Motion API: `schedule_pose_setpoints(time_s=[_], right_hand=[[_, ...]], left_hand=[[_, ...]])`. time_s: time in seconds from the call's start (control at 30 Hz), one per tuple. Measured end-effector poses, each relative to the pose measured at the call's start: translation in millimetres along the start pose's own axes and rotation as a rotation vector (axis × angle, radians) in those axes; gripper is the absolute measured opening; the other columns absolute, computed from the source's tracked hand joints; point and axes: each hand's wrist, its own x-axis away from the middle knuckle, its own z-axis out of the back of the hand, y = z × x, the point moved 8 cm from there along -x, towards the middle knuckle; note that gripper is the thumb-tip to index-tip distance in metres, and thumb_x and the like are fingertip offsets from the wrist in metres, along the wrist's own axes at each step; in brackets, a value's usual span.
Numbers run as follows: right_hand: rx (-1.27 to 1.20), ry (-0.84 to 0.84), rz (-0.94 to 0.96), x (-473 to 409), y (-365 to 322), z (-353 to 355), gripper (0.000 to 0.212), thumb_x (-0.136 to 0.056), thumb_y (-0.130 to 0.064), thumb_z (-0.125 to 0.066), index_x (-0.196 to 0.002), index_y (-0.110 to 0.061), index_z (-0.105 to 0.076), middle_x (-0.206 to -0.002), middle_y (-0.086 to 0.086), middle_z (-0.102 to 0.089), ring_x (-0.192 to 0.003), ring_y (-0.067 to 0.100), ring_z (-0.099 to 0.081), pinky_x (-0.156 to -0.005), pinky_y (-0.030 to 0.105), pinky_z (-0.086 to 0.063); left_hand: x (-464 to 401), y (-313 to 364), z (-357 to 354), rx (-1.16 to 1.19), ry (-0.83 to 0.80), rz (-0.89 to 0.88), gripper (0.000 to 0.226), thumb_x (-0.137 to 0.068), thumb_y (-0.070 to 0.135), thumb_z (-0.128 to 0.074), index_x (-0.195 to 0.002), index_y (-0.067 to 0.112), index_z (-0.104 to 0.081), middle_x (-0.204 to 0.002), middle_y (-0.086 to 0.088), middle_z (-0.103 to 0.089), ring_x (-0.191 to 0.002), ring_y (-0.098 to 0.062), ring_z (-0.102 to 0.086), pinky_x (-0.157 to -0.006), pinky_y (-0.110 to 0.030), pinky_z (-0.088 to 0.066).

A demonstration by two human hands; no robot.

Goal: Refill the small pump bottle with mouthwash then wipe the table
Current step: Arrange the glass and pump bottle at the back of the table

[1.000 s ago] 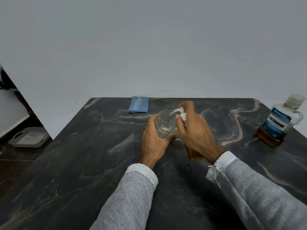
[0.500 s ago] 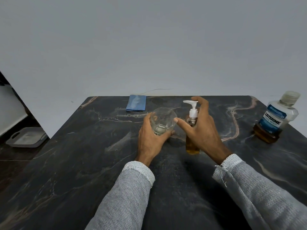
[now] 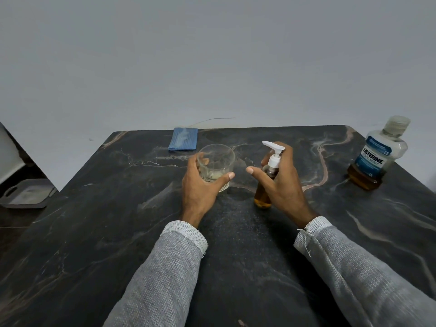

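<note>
Head view: a dark marbled worktop (image 3: 118,232) fills the lower half, its near edge cut off by the frame. The left hand (image 3: 200,187) wraps a clear glass tumbler (image 3: 217,161) standing near the worktop's centre; the thumb lies across the near wall and the fingers (image 3: 204,160) curl round the far side, seen blurred through the glass. A little pale liquid seems to sit at the bottom, though the palm hides the tumbler's lower left. At three o'clock from the tumbler, just beside it, the small pump bottle (image 3: 266,185) stands upright, amber liquid in it and its white pump head pointing toward ten o'clock. The right hand (image 3: 283,185) cups the bottle from the right and behind, thumb stretched out in front toward nine o'clock and free of the bottle; its other fingers are hidden behind the pump, so whether they press the bottle I cannot tell. Far out at two o'clock, well apart, the mouthwash bottle (image 3: 377,156) stands capped, amber liquid only in its lowest part, its small print unreadable. At eleven o'clock, by the far edge, lies a folded blue cloth (image 3: 183,142). Off the worktop at nine o'clock a grey tray (image 3: 26,194) rests on the floor, partly cut off. Grey knit sleeves (image 3: 165,267) cover both forearms.
</note>
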Motion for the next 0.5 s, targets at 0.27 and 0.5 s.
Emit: schedule_pose_setpoints(time_s=[0.27, 0.5], right_hand=[[0.117, -0.061, -0.017, 14.0, -4.0, 2.2, 0.067, -0.078, -0.054, -0.07, -0.128, -0.028, -0.033, -0.109, -0.01, -0.05, -0.095, 0.002, -0.053, -0.08, 0.012, -0.045], [0.242, -0.096, -0.135, 30.8, 6.3, 12.2, 0.066, -0.075, -0.042, -0.078, -0.12, -0.03, -0.032, -0.115, -0.01, -0.051, -0.101, 0.006, -0.054, -0.082, 0.021, -0.047]], left_hand=[[-0.6, -2.8, -1.1, -0.032, 0.001, 0.0, 0.09, -0.054, 0.057, -0.084, -0.13, 0.032, -0.042, -0.128, 0.008, -0.058, -0.114, -0.01, -0.056, -0.09, -0.024, -0.049], [0.0, -2.1, -0.9, -0.036, 0.0, 0.008, 0.091, -0.052, 0.059, -0.083, -0.129, 0.033, -0.043, -0.128, 0.008, -0.059, -0.112, -0.01, -0.057, -0.088, -0.022, -0.048]])
